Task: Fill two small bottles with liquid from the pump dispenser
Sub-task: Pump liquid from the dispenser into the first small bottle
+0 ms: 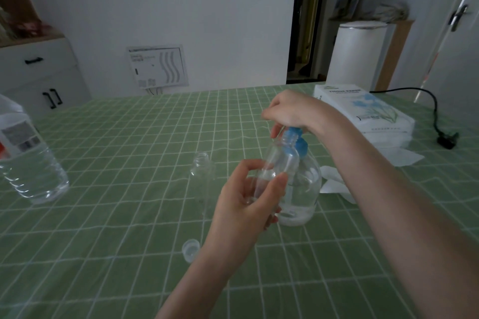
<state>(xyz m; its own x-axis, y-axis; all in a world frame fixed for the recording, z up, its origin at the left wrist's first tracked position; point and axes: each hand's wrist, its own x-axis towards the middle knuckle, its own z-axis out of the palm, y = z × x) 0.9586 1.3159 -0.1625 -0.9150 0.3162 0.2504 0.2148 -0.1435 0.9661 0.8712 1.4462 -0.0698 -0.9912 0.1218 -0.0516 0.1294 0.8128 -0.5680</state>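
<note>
My left hand (248,202) grips a small clear bottle (278,160), tilted, with its open neck held up at the blue pump head (296,141) of the clear pump dispenser (303,197). My right hand (290,111) rests on top of the pump head, fingers curled over it. The dispenser stands on the green checked tablecloth (129,189) and holds some clear liquid. A second small clear bottle (203,171) stands uncapped to the left of my left hand. A small clear cap (190,248) lies nearer to me on the cloth.
A large water bottle (28,160) stands at the left edge. A white tissue pack (363,114) lies at the far right, with loose tissues (334,184) beside the dispenser. A black cable and plug (445,137) lie at the far right.
</note>
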